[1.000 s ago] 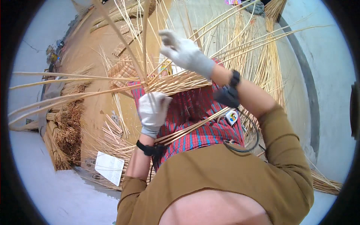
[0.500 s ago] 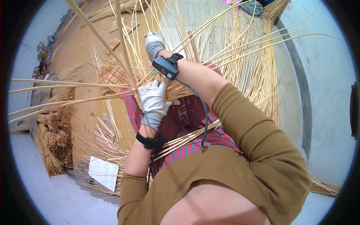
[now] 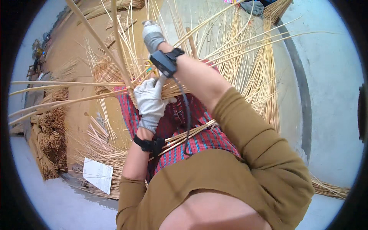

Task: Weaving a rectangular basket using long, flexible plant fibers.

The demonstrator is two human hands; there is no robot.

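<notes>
A partly woven wicker piece lies across my lap, with pale rods fanning out from it. My left hand, in a whitish work glove, is closed on its left part, beside thick upright rods. Beyond it, my right hand, also gloved, is raised with its fingers closed round a thin wicker rod that runs up past the fingertips. The right forearm and a dark wrist device hide part of the weave.
Long loose rods lie in a heap on the right. Left are bundled stalks, short cut sticks and a white sheet. A woven mat lies beyond my left knee. Several rods stick out far to the left.
My right hand has moved a little farther away from me, its fingers still closed. My left hand keeps its place on the weave. The whole view has shifted slightly.
</notes>
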